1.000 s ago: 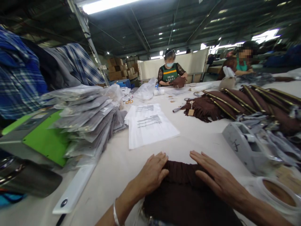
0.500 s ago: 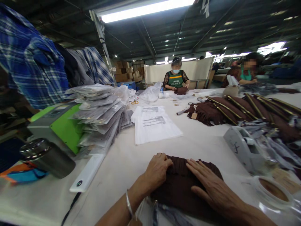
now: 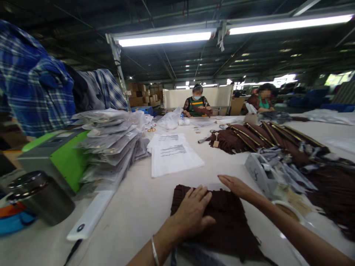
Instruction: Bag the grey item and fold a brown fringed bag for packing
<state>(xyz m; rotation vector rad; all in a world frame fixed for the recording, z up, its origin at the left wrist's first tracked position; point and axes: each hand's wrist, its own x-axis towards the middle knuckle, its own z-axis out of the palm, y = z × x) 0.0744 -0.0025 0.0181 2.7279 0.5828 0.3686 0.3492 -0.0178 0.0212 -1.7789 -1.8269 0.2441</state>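
A dark brown fringed bag (image 3: 222, 225) lies flat on the white table in front of me. My left hand (image 3: 192, 208) rests palm down on its left part, fingers stretched out and spread. At the bag's far right corner is my right hand (image 3: 235, 185), held edge-on with straight fingers pointing left. Whether it touches the fringe I cannot tell. Something grey and plastic-looking (image 3: 194, 255) shows under the bag's near edge.
More brown fringed bags with gold edges (image 3: 257, 136) lie at the right, beside a grey tape dispenser (image 3: 259, 173). Printed white plastic bags (image 3: 174, 155) lie ahead. Packed grey bags (image 3: 111, 136), a green-sided machine (image 3: 66, 159) and a dark flask (image 3: 41, 199) stand left. A co-worker (image 3: 197, 101) sits opposite.
My left hand has gone from bent fingers at the fringe to lying flat on the bag. My right hand has come off the bag's middle to its far right corner. The view has shifted.
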